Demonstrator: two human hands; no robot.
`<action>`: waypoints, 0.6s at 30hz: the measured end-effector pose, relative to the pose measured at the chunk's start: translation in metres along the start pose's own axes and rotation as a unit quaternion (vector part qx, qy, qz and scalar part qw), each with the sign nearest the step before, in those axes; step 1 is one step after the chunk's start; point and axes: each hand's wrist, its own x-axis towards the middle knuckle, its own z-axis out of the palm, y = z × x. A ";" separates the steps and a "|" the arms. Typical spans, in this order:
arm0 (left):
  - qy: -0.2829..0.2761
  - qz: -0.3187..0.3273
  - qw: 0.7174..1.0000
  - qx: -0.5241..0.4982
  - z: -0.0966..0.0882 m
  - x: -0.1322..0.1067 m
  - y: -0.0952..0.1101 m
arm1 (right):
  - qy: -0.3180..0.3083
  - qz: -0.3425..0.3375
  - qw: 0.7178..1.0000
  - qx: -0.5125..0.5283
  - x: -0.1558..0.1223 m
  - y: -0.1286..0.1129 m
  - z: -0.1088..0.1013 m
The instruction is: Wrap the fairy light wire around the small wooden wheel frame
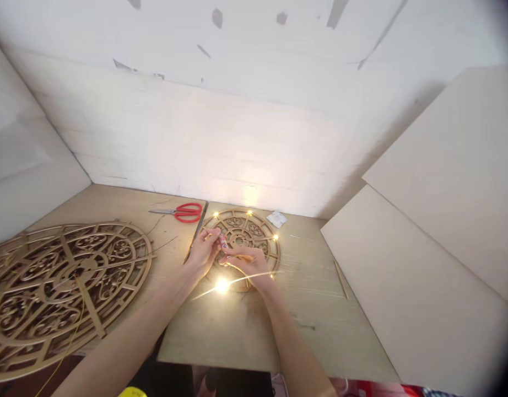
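Note:
Above a round, openwork wooden panel [236, 210], my left hand [204, 251] and my right hand [250, 263] come close together. The left fingers pinch a small slim piece with red, white and blue marks [223, 241]; its kind is not clear. My right thumb and fingertips are curled at its lower end, but what lies between them is too small to make out. Lit bulbs dot the panel's rim, among them one at the upper right [276, 237]. A brighter light [222, 285] glares at the near side and hides part of the rim.
Larger round openwork wooden panels [144, 262] lie stacked at left, with a thin yellow wire [78, 325]. Red-handled scissors [188, 212] rest near the wall. A small white packet [277, 219] lies beyond the panel. A thin stick [341, 280] and large pale boards [403, 248] are at right.

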 end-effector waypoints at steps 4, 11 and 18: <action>0.005 0.006 1.000 0.003 0.000 0.000 -0.001 | 0.002 0.015 1.000 0.026 0.000 -0.001 0.000; 0.024 0.000 1.000 -0.020 -0.002 0.004 0.004 | -0.024 0.009 0.998 0.060 0.004 0.008 0.002; 0.006 -0.007 1.000 -0.008 0.000 0.001 -0.001 | -0.006 0.014 0.997 0.073 0.002 0.006 0.005</action>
